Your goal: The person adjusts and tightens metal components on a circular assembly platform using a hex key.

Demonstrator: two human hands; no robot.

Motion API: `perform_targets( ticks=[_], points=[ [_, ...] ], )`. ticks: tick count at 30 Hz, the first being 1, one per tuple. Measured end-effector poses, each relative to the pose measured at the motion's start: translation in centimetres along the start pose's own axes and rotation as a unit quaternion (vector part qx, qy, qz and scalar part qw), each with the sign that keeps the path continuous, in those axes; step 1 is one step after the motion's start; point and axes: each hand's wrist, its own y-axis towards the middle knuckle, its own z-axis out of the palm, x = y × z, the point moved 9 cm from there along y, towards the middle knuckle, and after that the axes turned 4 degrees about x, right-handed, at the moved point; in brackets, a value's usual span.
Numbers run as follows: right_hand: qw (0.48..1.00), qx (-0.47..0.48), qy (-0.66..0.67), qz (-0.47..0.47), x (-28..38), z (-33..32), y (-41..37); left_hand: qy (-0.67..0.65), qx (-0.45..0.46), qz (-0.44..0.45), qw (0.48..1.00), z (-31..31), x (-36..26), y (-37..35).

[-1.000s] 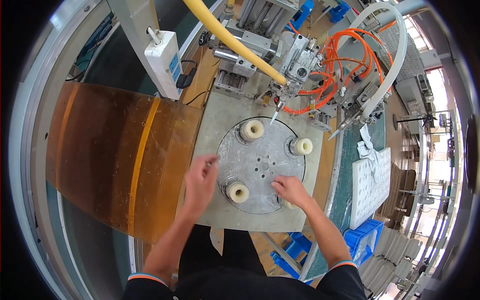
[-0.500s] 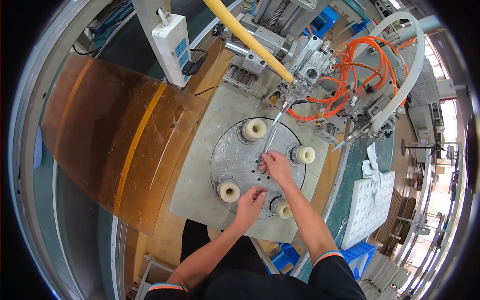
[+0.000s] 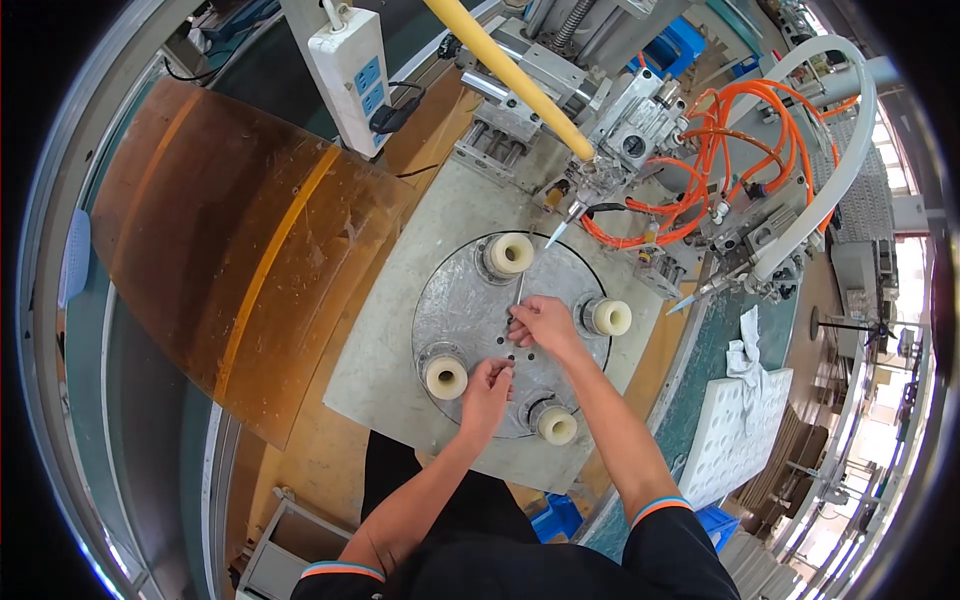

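A round grey metal disc [image 3: 460, 290] carries cream-coloured ring-shaped parts on dark holders, one of them [image 3: 511, 254] at its far side. Over the disc's middle my right hand [image 3: 541, 324] pinches a thin metal rod [image 3: 520, 288], which points away from me. My left hand [image 3: 487, 392] is closed, fingertips together, just right of the near-left cream ring [image 3: 446, 377]; what it holds, if anything, is too small to tell. Another cream ring [image 3: 612, 317] sits right of my right hand, and one more [image 3: 557, 425] lies near the disc's front edge.
A pointed nozzle [image 3: 562, 228] hangs over the disc's far side below a yellow hose [image 3: 510, 75]. Orange tubing [image 3: 720, 130] loops at the upper right. An amber transparent sheet [image 3: 240, 250] fills the left. A white tray with round hollows [image 3: 735, 440] and a cloth [image 3: 746, 355] lie right.
The view has shifted slightly. My left hand has moved a little away from me and left, towards the near-left ring. The rod in my right hand stands at a steeper angle in the view.
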Motion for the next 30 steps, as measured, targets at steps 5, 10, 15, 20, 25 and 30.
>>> perform_targets(
  ticks=[5,10,15,20,25,30],
  points=[
    [0.999,0.029,0.029,0.018,-0.5,-0.4,0.1,-0.04,-0.052,0.011,0.998,0.3,-1.0,0.8],
    [0.999,0.028,0.027,0.006,-0.8,-0.7,0.9,0.099,-0.126,0.098,0.982,0.7,-4.4,3.3],
    [0.997,0.025,-0.078,-0.005,-0.1,-1.5,1.5,0.292,-0.13,0.123,0.939,1.2,-6.5,4.7],
    [0.916,-0.167,-0.262,-0.253,6.1,-3.3,-1.1,0.42,-0.096,0.145,0.891,1.6,-7.4,5.7],
    [0.752,-0.211,-0.494,-0.382,10.1,-2.6,-1.1,0.433,-0.084,0.138,0.887,1.8,-7.2,5.7],
    [0.662,-0.132,-0.609,-0.416,9.4,-3.1,-0.8,0.447,-0.084,0.143,0.879,2.1,-6.9,5.7]
  ],
)
